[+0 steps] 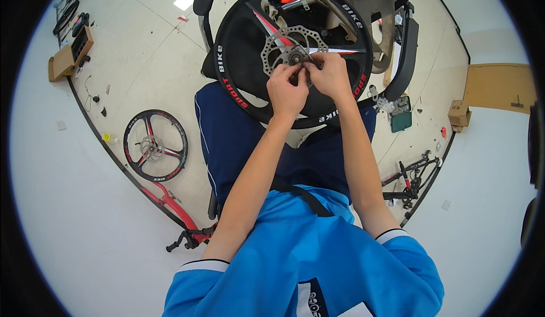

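A black bicycle wheel [222, 78] with red and white spokes lies over my lap. A silver disc brake rotor [271, 47], its rim full of holes, surrounds the hub axle [295, 58] at the wheel's middle. My left hand [288, 88] is closed at the near side of the hub, thumb and fingertips pinched together. Beside it my right hand [330, 75] pinches at the rotor's near right edge. A thin metal piece shows by the right fingertips, too small to name. The fingers hide what either hand grips.
A second wheel [183, 146] with a rotor lies on the left floor, near a red bike frame [180, 212]. Black bike parts [414, 176] and a green case [401, 122] are at right. Chair armrests [410, 55] flank the wheel; a metal stand [372, 10] rises beyond it.
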{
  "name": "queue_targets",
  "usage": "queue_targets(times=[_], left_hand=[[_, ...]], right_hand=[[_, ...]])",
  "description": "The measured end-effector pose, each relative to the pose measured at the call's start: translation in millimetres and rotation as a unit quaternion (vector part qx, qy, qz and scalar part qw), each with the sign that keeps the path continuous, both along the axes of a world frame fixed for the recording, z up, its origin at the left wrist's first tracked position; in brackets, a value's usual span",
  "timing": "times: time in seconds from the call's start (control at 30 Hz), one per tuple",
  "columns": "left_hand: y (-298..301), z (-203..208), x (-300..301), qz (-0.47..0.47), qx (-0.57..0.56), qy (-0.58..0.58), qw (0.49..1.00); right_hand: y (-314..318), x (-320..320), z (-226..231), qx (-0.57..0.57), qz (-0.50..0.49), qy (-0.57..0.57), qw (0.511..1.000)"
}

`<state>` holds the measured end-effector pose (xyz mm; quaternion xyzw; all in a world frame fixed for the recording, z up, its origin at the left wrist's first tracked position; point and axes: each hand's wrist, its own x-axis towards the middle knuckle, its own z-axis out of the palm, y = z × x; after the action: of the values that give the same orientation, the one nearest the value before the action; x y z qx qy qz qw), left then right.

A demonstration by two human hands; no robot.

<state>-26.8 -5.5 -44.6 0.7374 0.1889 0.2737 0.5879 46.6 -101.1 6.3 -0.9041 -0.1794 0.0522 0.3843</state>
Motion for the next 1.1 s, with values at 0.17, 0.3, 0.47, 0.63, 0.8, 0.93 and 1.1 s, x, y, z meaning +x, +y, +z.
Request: queue_targets(times=[0.17, 0.3, 0.47, 0.63, 0.8, 0.93, 1.1], left_hand=[[1, -13, 4, 0.022, 0.07, -0.05, 0.996], [1, -15, 4, 0.026, 0.085, -0.056, 0.994], [-1, -17, 4, 0.036, 0.092, -0.06, 0.993], [-1, -20, 4, 0.045, 0.112, -0.077, 0.99], [-2, -19, 5, 0.038, 0.096, -0.069, 0.992], [-1, -19, 4, 0.039, 0.092, -0.066, 0.993], [-1, -20, 4, 0.034, 0.085, -0.062, 0.994]], right_hand=[[-5, 3, -1, 0.02, -0.024, 0.027, 0.999], [-13, -2, 3, 0.032, -0.01, 0.009, 0.999], [-40, -13, 11, 0.048, 0.018, 0.07, 0.996], [-49, -10, 6, 0.021, 0.065, 0.028, 0.997], [-41, -5, 3, -0.007, 0.096, -0.069, 0.993], [-37, -2, 15, -0.072, 0.139, -0.132, 0.979], [-37, 8, 33, -0.149, 0.21, -0.176, 0.95]])
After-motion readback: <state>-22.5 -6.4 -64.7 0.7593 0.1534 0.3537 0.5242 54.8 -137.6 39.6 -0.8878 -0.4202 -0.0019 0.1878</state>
